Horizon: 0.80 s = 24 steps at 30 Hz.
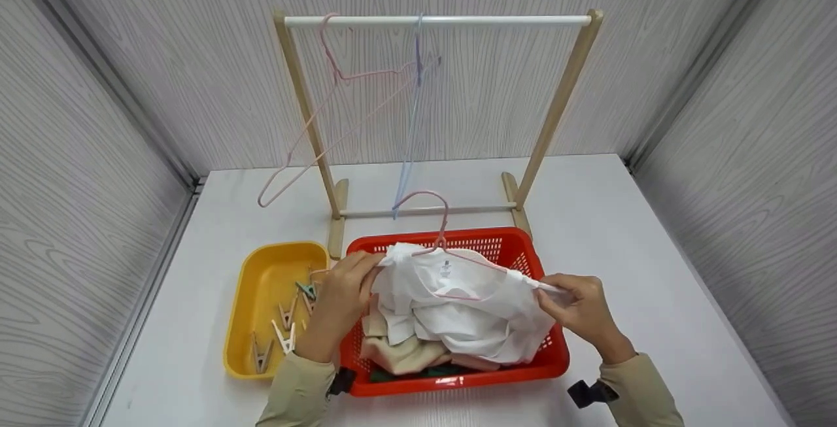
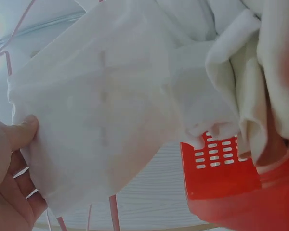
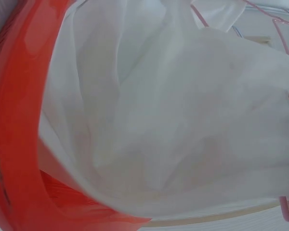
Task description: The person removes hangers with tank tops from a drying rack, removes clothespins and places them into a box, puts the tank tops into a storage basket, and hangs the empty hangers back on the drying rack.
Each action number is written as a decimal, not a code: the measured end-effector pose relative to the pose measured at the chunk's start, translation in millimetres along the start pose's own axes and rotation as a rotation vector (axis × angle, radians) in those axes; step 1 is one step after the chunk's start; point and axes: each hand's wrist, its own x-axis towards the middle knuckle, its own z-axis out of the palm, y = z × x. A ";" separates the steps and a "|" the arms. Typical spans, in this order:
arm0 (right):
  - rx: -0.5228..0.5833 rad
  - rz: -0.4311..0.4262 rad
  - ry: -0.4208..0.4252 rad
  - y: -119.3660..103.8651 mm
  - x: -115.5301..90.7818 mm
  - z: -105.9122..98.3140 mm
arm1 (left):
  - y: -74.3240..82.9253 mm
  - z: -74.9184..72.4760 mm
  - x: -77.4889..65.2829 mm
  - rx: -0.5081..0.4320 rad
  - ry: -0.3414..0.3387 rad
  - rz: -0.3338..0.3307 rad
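A white shirt (image 1: 471, 322) hangs over a pink clothes hanger (image 1: 446, 221), whose hook rises free above the neckline. The left hand (image 1: 343, 296) pinches the shirt at its left shoulder; in the left wrist view the thumb (image 2: 25, 131) presses on the thin white cloth. At the opposite shoulder, the right hand (image 1: 579, 306) grips the sleeve around the hanger's end. Only a bit of that hand shows at the right wrist view's edge, beside the spread shirt (image 3: 173, 106). Beneath lies a red basket (image 1: 458, 386) holding folded beige cloth (image 1: 405, 356).
Behind the basket stands a wooden rack with a white rod (image 1: 510, 20). On it hang a pink hanger (image 1: 330, 54) and a blue hanger (image 1: 410, 133). To the left, a yellow tray (image 1: 239, 309) holds several clothespins (image 1: 286, 314). Wood-grained walls enclose the table.
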 end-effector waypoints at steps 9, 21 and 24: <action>-0.099 -0.007 -0.049 -3.2 8.4 -1.3 | 10.8 1.7 2.3 -0.064 0.016 -0.082; -0.042 -0.036 -0.004 -2.6 11.6 4.1 | 13.7 3.6 2.8 -0.107 0.069 -0.057; -0.018 -0.010 0.007 -0.9 9.9 2.1 | 12.6 2.5 2.2 -0.107 0.061 -0.068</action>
